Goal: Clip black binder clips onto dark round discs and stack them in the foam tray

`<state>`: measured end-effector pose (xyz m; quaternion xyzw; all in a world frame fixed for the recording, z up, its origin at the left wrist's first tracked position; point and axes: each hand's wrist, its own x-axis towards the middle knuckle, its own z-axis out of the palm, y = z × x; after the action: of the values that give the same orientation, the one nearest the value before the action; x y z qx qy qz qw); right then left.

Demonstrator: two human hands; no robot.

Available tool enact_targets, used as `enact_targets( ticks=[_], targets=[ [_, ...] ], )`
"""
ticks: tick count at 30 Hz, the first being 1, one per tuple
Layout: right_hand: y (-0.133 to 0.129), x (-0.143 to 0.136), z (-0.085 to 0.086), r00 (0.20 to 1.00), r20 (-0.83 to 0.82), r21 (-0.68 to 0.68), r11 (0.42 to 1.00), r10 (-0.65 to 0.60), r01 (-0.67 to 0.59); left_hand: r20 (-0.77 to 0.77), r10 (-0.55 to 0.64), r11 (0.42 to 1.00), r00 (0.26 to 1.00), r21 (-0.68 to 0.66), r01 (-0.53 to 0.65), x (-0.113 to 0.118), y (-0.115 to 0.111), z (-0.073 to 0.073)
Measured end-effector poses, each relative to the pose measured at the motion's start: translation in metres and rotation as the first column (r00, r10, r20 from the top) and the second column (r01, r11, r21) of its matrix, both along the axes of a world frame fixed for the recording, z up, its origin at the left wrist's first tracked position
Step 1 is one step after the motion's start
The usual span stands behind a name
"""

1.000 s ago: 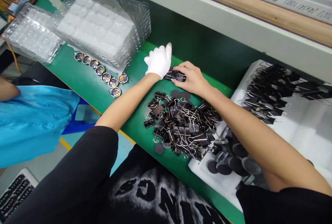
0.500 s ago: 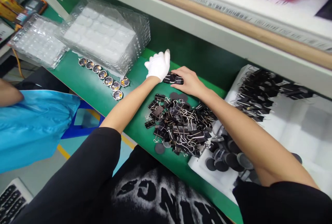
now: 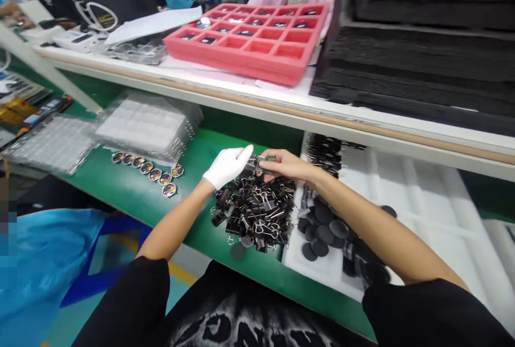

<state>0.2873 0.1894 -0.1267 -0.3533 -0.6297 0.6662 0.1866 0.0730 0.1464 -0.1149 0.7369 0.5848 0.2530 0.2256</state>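
We grasp black binder clips [image 3: 251, 164] between our gloved left hand [image 3: 227, 167] and bare right hand [image 3: 287, 165], probably for steadiness, over the far side of the loose clip pile [image 3: 257, 210], within easy reach on the green desk [image 3: 124, 191].

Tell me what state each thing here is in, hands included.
Left hand, gloved, gripping the held clips
Right hand, bare, gripping the held clips
Loose clips, heaped
Red foam tray, partly filled
Clear trays, stacked
Round parts, in a bent line
Dark discs, loosely piled
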Motion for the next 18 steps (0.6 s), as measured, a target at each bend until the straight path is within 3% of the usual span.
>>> enact_targets(
  ticks=[2, 5, 8, 11, 14, 16, 18],
  targets=[
    [-0.017, 0.030, 0.007, 0.997, 0.059, 0.251, 0.967, -0.056, 0.040, 0.010, -0.074, 0.997, 0.997, -0.013, 0.074, 0.012, -0.016, 0.008],
    [-0.039, 0.088, 0.016, 0.946, 0.197, 0.546, 0.830, -0.256, 0.111, 0.003, -0.110, 0.993, 0.994, 0.034, 0.110, 0.014, -0.043, 0.015],
    [-0.063, 0.129, 0.019, 0.824, 0.226, 0.599, 0.741, -0.519, 0.302, -0.035, -0.067, 0.997, 0.997, 0.038, 0.068, 0.018, -0.066, 0.023],
    [-0.095, 0.125, 0.017, 0.710, 0.077, 0.592, 0.605, -0.700, 0.532, -0.023, -0.155, 0.985, 0.988, -0.077, 0.153, 0.046, -0.083, 0.037],
    [-0.134, 0.094, 0.019, 0.717, -0.086, 0.597, 0.541, -0.691, 0.593, 0.121, -0.301, 0.926, 0.946, -0.201, 0.320, 0.090, -0.092, 0.051],
    [-0.160, 0.081, 0.023, 0.804, -0.120, 0.629, 0.582, -0.582, 0.515, 0.194, -0.298, 0.909, 0.935, -0.243, 0.340, 0.114, -0.094, 0.057],
    [-0.182, 0.082, 0.028, 0.885, -0.040, 0.685, 0.632, -0.464, 0.362, 0.228, -0.242, 0.917, 0.943, -0.263, 0.299, 0.127, -0.093, 0.059]
  ],
)
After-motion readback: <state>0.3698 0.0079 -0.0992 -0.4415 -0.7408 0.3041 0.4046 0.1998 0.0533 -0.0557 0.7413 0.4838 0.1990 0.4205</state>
